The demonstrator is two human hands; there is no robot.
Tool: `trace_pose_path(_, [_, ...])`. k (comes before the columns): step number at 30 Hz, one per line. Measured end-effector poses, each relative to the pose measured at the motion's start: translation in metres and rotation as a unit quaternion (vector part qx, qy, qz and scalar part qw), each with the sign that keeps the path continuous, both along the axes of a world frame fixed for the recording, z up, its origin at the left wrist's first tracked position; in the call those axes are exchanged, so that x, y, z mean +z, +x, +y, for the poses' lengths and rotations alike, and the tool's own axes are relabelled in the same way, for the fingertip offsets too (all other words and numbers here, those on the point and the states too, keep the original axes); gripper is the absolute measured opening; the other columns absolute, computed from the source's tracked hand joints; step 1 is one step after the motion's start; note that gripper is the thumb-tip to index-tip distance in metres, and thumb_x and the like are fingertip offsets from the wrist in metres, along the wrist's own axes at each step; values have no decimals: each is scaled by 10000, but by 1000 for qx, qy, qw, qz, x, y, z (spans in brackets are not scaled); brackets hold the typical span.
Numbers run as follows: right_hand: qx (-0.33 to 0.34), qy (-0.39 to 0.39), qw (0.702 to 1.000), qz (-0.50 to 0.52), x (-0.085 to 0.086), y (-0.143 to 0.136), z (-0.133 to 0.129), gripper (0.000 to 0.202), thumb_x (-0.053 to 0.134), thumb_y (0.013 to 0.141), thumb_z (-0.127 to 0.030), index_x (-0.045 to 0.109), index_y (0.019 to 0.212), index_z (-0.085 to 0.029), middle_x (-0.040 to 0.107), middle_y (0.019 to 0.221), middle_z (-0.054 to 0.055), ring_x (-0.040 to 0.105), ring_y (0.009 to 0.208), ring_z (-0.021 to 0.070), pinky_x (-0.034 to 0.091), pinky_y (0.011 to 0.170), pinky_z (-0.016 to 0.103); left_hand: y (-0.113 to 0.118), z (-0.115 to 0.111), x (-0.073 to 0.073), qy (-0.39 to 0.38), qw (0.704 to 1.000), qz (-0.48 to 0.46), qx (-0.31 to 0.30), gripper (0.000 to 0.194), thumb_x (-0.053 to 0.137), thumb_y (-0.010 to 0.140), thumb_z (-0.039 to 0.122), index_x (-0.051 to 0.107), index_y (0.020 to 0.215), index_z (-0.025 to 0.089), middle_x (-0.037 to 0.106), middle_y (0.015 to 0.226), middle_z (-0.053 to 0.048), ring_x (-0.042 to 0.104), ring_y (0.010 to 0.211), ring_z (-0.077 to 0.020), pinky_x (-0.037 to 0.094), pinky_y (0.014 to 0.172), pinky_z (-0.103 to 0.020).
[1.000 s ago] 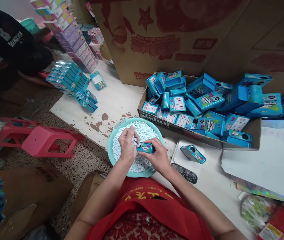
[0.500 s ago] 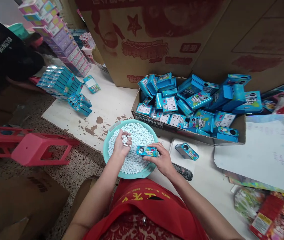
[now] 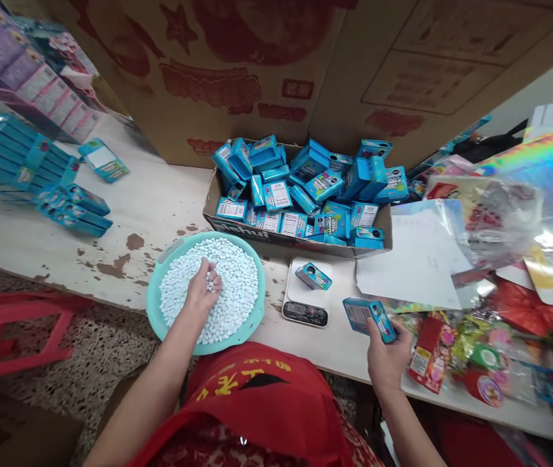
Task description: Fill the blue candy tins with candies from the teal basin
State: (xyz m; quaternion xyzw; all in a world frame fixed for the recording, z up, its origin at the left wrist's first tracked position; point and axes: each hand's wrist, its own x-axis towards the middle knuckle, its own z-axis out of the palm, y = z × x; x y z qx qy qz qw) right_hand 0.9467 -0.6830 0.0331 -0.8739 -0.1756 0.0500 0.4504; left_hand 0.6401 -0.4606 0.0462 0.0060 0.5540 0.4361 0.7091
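White candies (image 3: 210, 280) are held in the curled fingers of the left hand (image 3: 200, 294) over the green basin (image 3: 156, 292), best kept cupped against spills, while a blue box (image 3: 356, 315) is pinched between thumb and fingers of the right hand (image 3: 389, 355) beside the scale (image 3: 314, 314), best gripped lightly against dents.

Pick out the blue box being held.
The blue box in the right hand; the single box on the scale and those piled in the carton aren't held.
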Motion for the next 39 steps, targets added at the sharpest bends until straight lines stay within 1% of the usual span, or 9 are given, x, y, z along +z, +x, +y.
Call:
trace_pose_path(5, [6,-53,998,-29,-46,10,-22,587,624,641,-653,504,925,-154,509,828,54,520,751,223,446,741,403,5,3,-8,-29,999,-22,-27,237,473,910,303,497,729,152,423,500,52,348,343,-33,229,310,-116])
trace_pose_path(8, [27,-61,996,-63,-55,6,-26,616,612,655,-678,514,951,-146,522,928,120,514,940,309,399,874,498,-1,3,-6,-25,999,-38,-10,306,467,907,338,437,658,163,419,510,44,364,359,-44,249,313,-126])
trace_pose_path(13, [160,-28,959,-231,-39,-4,15,624,609,775,-561,464,1179,-108,461,1208,228,369,1237,366,244,1026,578,-10,2,5,-15,997,-77,10,309,372,939,312,463,686,159,477,583,4,450,436,-63,301,338,-122])
trace_pose_path(19, [277,-2,960,-40,-40,-22,95,666,662,680,-596,517,1142,-138,580,1100,143,530,1057,295,410,919,463,-8,-4,10,-84,991,-72,-73,275,411,925,284,475,689,157,427,529,26,355,360,-49,242,301,-124])
trace_pose_path(23, [263,10,964,47,-35,-29,112,535,677,642,-594,591,946,-163,631,887,58,585,832,230,466,790,388,-12,-10,9,-75,995,-55,-45,338,465,906,326,398,614,169,436,519,26,351,353,-47,210,301,-128])
trace_pose_path(27, [301,46,952,-6,-3,-47,117,458,706,677,-536,611,944,-176,618,860,38,580,787,203,472,732,338,-10,-13,18,-67,996,-38,-35,352,533,873,359,409,604,169,433,484,33,360,343,-47,212,305,-132])
trace_pose_path(31, [429,93,897,-44,31,-86,128,339,697,752,-454,616,963,-201,615,877,41,583,812,200,471,729,326,8,-15,51,56,996,-49,-45,414,617,801,453,430,573,163,334,414,66,277,313,-31,163,301,-143])
trace_pose_path(35, [543,102,834,-14,43,-128,137,297,683,781,-441,607,970,-224,620,871,47,581,835,218,472,737,346,28,-17,84,223,975,11,-13,473,665,742,499,417,526,160,342,446,56,305,356,-28,191,334,-164])
trace_pose_path(39, [573,102,813,9,41,-153,142,291,668,796,-440,606,990,-232,626,890,54,580,860,234,467,739,360,34,-20,87,302,948,104,4,464,666,751,466,419,498,166,415,496,23,481,486,-80,396,494,-216])
